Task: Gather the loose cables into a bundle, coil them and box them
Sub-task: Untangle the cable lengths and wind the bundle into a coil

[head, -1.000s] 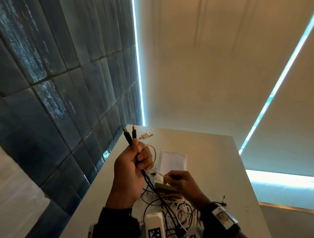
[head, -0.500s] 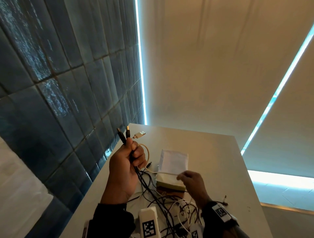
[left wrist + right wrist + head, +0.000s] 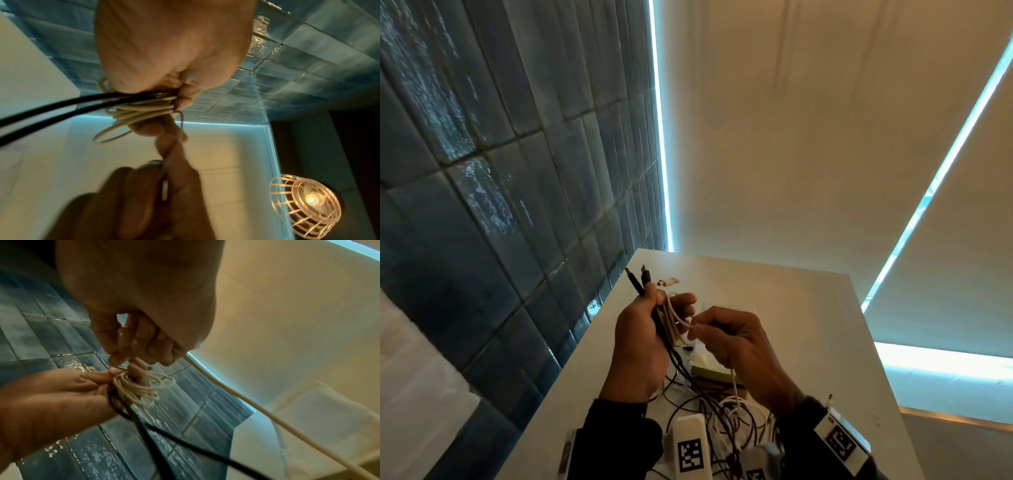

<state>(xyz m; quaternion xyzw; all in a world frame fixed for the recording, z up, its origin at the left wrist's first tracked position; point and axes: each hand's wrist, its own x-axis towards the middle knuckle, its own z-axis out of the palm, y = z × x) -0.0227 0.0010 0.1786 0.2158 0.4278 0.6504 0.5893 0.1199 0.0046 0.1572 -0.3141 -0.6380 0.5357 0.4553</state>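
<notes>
My left hand [image 3: 659,310] grips a bundle above the table: two black cables [image 3: 637,286] with their plugs sticking up, and several loops of a cream cable [image 3: 672,320]. In the left wrist view the cream loops [image 3: 141,110] lie under the curled fingers beside the black cables [image 3: 51,104]. Right beside it, my right hand [image 3: 697,331] pinches the same cream cable [image 3: 267,415], which trails down toward the table. A small white box [image 3: 705,363] lies below the hands, mostly hidden. A tangle of loose black and white cables [image 3: 726,411] is spread on the table near me.
The white table [image 3: 808,308] stands against a dark tiled wall [image 3: 517,205] on the left, with a pale blind behind it. A lit wire-cage lamp [image 3: 308,204] shows in the left wrist view. Tagged wrist cameras [image 3: 690,452] sit at the bottom edge.
My right hand has risen from the box up to my left hand, drawing the cream cable with it. More cream loops now lie in my left hand.
</notes>
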